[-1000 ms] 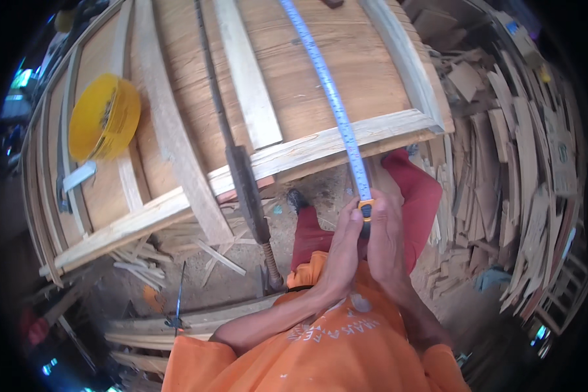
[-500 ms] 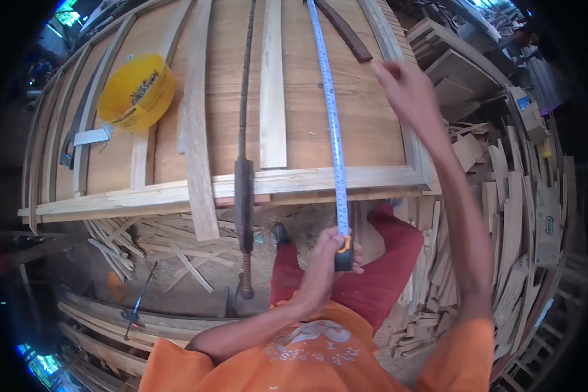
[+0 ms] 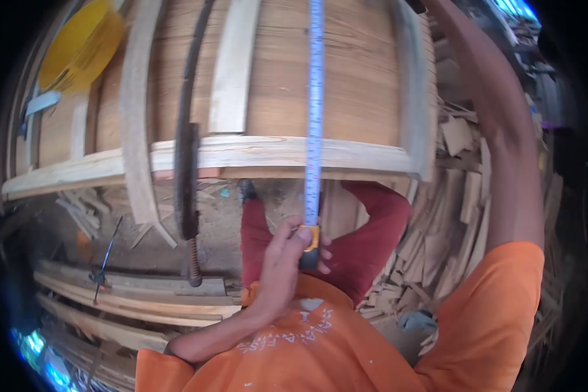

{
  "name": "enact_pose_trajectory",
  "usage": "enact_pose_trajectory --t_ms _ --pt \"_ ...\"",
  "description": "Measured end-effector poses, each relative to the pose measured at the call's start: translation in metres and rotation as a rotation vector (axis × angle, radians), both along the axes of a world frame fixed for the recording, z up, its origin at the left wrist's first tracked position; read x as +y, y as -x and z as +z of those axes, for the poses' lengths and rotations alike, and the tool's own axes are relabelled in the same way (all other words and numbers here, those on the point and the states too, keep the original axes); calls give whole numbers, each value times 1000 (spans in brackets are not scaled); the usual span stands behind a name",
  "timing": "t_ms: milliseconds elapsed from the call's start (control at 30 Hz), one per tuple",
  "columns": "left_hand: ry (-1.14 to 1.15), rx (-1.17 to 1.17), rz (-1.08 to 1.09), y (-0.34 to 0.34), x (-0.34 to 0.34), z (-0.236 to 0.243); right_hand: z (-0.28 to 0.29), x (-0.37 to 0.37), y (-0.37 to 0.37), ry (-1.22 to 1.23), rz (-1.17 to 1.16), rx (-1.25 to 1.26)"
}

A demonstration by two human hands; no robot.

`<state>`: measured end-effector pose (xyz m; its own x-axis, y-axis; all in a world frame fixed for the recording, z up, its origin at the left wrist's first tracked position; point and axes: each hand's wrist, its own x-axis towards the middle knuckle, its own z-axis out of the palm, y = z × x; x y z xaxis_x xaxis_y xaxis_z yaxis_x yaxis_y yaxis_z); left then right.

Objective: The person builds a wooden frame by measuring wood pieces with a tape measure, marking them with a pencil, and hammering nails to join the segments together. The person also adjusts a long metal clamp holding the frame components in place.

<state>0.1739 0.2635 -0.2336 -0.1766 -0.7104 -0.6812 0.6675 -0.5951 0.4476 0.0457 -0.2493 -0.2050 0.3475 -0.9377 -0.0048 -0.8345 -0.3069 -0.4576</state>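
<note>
The tape measure [image 3: 310, 249] is just short of the wooden panel [image 3: 359, 78], its case above the red trousers [image 3: 372, 245], gripped by the left hand [image 3: 279, 256] alone, with the fingers curled around it. Both hands are no longer at the case, as they are 1 second ago; the right forearm [image 3: 483, 72] now reaches forward along the panel's right side and off the top edge, so I cannot tell what the right hand's fingers do. That probably leaves 1 hand to steady the case. The blade points away from the person, its long axis almost straight up the view, crossing the front rail [image 3: 261, 153] nearly squarely; its far end is out of view.
</note>
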Motion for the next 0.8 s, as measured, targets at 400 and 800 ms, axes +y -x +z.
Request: enact_pose_trajectory --t_ms 400,800 --pt "-12 -11 -49 -12 -1 2 167 249 138 -584 -203 225" --pt "31 28 -20 -2 0 -4 145 229 129 -760 -41 285"
